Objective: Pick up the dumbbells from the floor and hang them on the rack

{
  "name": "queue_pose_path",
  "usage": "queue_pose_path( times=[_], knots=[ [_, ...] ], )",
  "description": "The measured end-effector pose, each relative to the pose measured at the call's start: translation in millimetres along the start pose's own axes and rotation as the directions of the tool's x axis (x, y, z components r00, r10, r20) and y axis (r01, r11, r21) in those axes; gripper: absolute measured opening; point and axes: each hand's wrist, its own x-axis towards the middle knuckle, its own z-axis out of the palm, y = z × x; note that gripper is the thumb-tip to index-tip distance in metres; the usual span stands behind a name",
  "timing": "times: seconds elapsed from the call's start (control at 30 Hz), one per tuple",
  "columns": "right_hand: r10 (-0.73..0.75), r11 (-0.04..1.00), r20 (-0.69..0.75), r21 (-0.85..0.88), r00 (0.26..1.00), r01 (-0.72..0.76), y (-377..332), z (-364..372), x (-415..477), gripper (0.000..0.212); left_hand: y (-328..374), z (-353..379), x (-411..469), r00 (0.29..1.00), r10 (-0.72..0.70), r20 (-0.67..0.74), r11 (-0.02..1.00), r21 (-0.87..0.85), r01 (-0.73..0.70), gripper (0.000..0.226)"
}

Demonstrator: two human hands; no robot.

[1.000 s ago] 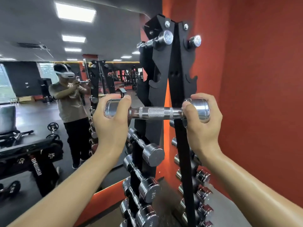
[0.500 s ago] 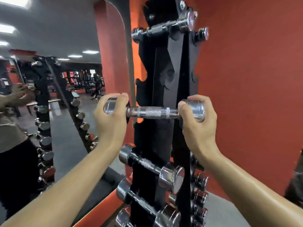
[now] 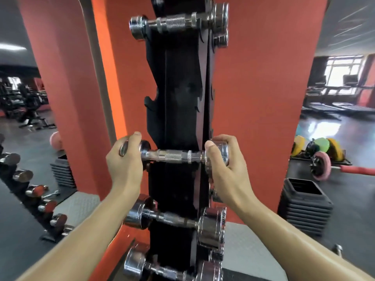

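You hold the dumbbell (image 3: 176, 157) level, long axis running left to right across the rack (image 3: 178, 110). Your left hand (image 3: 125, 159) is clamped on one head, your right hand (image 3: 225, 161) on the other — each grip equally near. Whether the handle already sits in the hooks — unclear.

Black vertical rack (image 3: 178, 82) against orange wall. Top slot: chrome dumbbell (image 3: 174, 23) seated. Slots just below are bare. Mid-height: dumbbell (image 3: 176, 156) lying across the rack's front edge. Below it two more dumbbells (image 3: 172, 219) (image 3: 162, 271) seated, near the rack's lower end.
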Motion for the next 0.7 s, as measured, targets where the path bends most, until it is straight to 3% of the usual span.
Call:
queue_pose_path(
  times=[0.13,0.3,0.47,0.6,0.7],
  knots=[
    [-0.011,0.998,0.069,-0.059,0.998,0.015,8,4,-5,0.032,-15,-3,8,0.997,-0.013,0.072,1.000,0.016,0.012,0.016],
    [-0.090,0.994,0.050,-0.055,0.995,0.093,11,5,-9,0.029,-16,-10,5,0.992,0.028,0.121,1.000,-0.008,-0.027,0.010],
    [-0.057,0.997,0.091,-0.051,0.994,0.062,4,-5,-5,0.034,-7,-13,3,0.987,0.055,0.152,0.995,0.070,-0.067,0.016],
    [-0.107,0.992,0.005,-0.059,0.994,0.107,-9,-18,4,0.027,16,-12,-5,0.964,0.254,0.073,0.961,0.095,-0.261,0.011],
    [-0.142,0.985,-0.009,-0.101,0.990,0.141,-16,-33,3,0.027,41,-3,-24,0.886,0.461,0.050,0.884,0.062,-0.463,0.009]
  ],
)
